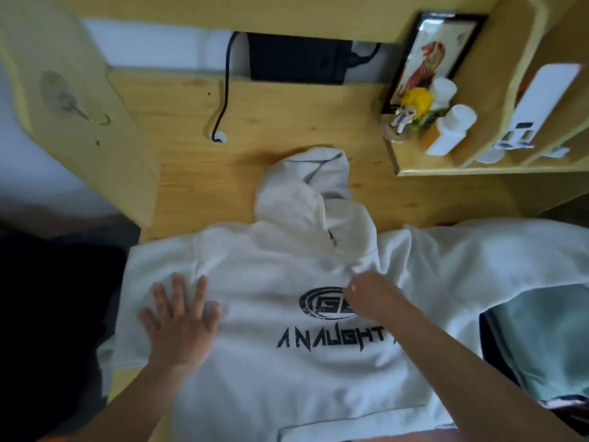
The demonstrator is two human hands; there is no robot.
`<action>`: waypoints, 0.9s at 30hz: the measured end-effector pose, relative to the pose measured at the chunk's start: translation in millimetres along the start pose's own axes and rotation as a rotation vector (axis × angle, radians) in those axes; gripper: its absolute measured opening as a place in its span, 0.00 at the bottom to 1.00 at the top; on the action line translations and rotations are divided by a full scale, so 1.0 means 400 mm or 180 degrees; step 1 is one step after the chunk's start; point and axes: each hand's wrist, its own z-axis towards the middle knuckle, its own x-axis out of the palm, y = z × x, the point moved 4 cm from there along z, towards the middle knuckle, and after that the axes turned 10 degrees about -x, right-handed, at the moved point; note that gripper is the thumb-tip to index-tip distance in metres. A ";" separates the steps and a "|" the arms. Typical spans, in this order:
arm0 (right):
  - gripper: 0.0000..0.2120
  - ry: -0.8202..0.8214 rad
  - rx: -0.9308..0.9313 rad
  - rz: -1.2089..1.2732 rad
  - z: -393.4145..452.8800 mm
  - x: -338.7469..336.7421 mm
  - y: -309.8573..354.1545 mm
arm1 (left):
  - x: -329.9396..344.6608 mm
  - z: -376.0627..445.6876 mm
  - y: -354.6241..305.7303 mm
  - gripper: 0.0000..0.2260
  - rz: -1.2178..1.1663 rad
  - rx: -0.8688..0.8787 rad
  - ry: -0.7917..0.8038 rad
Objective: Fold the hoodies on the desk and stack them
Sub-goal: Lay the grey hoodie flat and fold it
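Left hand (180, 317) flat, fingers spread, pressing white hoodie (255, 362) chest; right hand (366, 290) at neckline below hood (306, 193), fingers bunched, grip unclear; hoodie spread front-up on desk (287, 116), long axis running away from hands; right sleeve (478, 260) lies outward of right hand, nearer it.

White printed hoodie (274, 330) lies spread, front up.

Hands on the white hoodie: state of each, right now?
Left hand: open, fingers spread, pressing flat on the hoodie.
Right hand: fingertips at the hoodie's neckline; whether it pinches the cloth cannot be told.
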 end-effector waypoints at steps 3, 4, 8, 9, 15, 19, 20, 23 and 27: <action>0.14 -0.1391 -0.0133 0.0897 0.065 -0.192 0.074 | -0.014 0.011 -0.004 0.32 0.0083 -0.0064 0.0099; 0.15 -0.1585 -0.0067 0.1314 0.105 -0.240 0.083 | -0.018 0.015 -0.010 0.30 0.0103 -0.0079 0.0173; 0.37 -0.1584 0.0501 0.2149 0.345 -0.326 0.055 | -0.050 0.016 -0.030 0.29 0.0244 -0.0183 0.0428; 0.41 -0.1657 0.0719 0.2264 0.399 -0.337 0.030 | -0.058 0.015 -0.037 0.30 0.0245 -0.0182 0.0535; 0.35 -0.1665 0.0633 0.2810 0.515 -0.349 -0.006 | -0.048 0.017 -0.042 0.29 0.0239 -0.0251 0.0571; 0.10 -0.2161 0.0202 0.2202 0.377 -0.425 0.069 | -0.057 0.016 -0.043 0.29 0.0096 -0.0237 0.0646; 0.10 -0.2299 0.0025 0.2112 0.332 -0.452 0.092 | -0.061 0.015 -0.044 0.29 0.0075 -0.0224 0.0642; 0.09 -0.2046 -0.0310 0.1934 0.224 -0.504 0.143 | -0.087 -0.004 -0.061 0.28 -0.0036 -0.0189 0.0573; 0.13 -0.1317 -0.0261 0.1517 0.162 -0.473 0.136 | -0.106 -0.028 -0.087 0.26 0.0041 -0.0124 0.0327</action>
